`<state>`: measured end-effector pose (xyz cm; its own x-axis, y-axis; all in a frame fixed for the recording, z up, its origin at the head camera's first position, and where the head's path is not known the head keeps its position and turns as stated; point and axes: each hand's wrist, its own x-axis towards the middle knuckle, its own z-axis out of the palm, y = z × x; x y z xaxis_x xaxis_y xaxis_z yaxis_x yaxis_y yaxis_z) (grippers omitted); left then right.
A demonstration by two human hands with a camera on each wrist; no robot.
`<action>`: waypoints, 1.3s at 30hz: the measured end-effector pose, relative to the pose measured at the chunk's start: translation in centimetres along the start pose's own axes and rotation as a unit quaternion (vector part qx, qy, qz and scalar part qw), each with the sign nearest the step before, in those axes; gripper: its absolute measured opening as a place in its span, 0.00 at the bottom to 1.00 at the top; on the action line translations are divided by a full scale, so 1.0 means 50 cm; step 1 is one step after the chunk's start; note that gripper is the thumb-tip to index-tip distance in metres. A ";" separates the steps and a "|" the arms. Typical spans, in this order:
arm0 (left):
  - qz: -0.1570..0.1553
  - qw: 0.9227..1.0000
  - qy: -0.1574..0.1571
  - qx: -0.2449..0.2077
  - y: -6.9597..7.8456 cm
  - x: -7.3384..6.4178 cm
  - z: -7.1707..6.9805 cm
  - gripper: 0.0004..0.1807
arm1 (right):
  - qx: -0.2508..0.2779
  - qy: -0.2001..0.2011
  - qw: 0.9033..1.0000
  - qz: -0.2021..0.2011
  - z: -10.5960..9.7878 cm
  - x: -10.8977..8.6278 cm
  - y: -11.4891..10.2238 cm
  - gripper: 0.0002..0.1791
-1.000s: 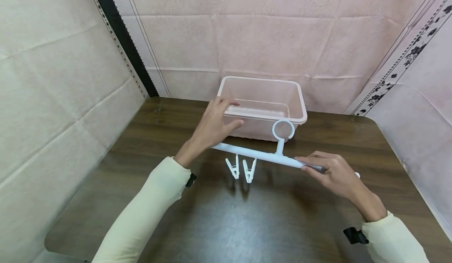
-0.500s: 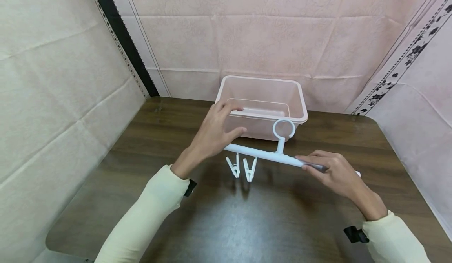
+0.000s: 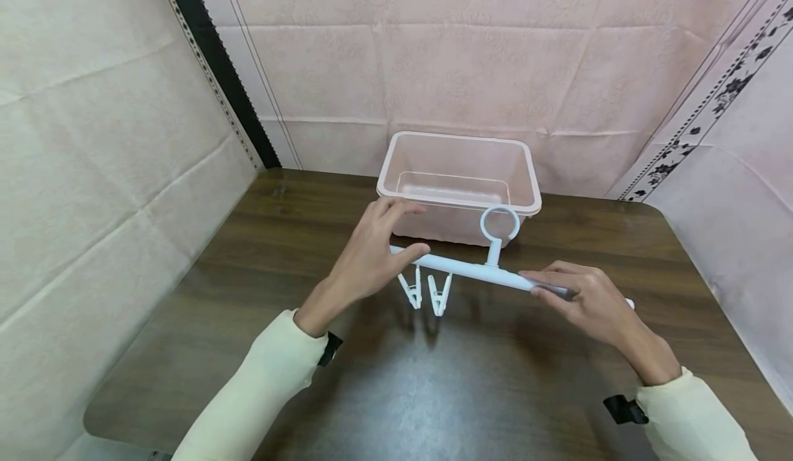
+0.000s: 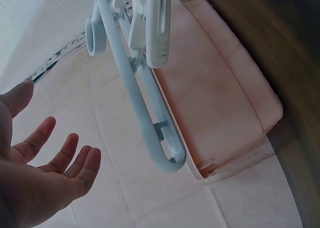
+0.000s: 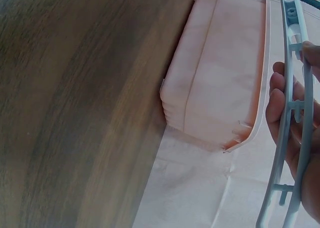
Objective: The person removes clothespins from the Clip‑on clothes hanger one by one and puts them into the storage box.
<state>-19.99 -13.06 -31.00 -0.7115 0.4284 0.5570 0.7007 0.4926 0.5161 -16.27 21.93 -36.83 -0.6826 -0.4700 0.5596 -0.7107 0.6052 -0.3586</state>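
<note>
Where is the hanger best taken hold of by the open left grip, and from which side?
Probably by the rounded left end of the hanger, coming in from the person's left: that loop is slim and sticks out uncovered. The white clips hang further in and would likely crowd a hold there, while the right grip holds the other half.
</note>
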 end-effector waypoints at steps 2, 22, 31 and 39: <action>-0.001 1.000 0.001 0.000 -0.001 -0.006 0.000 0.26 | 0.000 0.001 1.000 0.001 0.000 0.000 -0.001 0.24; -0.019 0.999 0.034 -0.030 -0.023 -0.100 0.042 0.25 | 0.003 0.002 1.000 0.030 0.001 0.001 -0.006 0.20; -0.016 0.999 0.028 -0.022 -0.031 -0.112 0.055 0.23 | -0.007 0.007 1.000 0.028 0.002 -0.001 -0.006 0.21; -0.074 0.996 0.037 -0.026 -0.040 -0.129 0.077 0.22 | -0.010 0.011 1.000 0.027 0.000 0.001 -0.008 0.21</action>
<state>-17.00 -13.88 -38.13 -0.8021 0.2966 0.5183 0.5923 0.5054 0.6275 -16.03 21.66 -36.68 -0.7157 -0.4221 0.5565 -0.6695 0.6414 -0.3745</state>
